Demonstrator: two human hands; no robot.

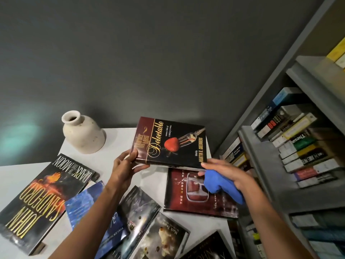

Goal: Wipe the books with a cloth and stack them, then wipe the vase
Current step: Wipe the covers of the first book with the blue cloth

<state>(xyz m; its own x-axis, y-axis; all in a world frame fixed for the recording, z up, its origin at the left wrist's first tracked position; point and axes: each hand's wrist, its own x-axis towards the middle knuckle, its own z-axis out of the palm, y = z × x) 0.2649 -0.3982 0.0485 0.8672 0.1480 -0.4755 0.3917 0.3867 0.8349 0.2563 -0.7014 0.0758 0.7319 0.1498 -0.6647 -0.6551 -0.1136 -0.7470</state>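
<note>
A dark hardcover with a strawberry on a fork on its cover (171, 143) is held above the white table (119, 139). My left hand (127, 165) grips its near left corner. My right hand (225, 172) pinches its near right corner and also holds a bunched blue cloth (222, 186) in its palm. Below the raised book lies a red Honda book (194, 195). A cream ceramic vase (83, 132) stands upright at the back left of the table.
Several more books lie scattered on the table: a large black one with gold letters (41, 199), a blue one (80, 202), and dark ones at the front (138, 212). A grey bookshelf (265, 165) full of books stands close on the right. A dark wall is behind.
</note>
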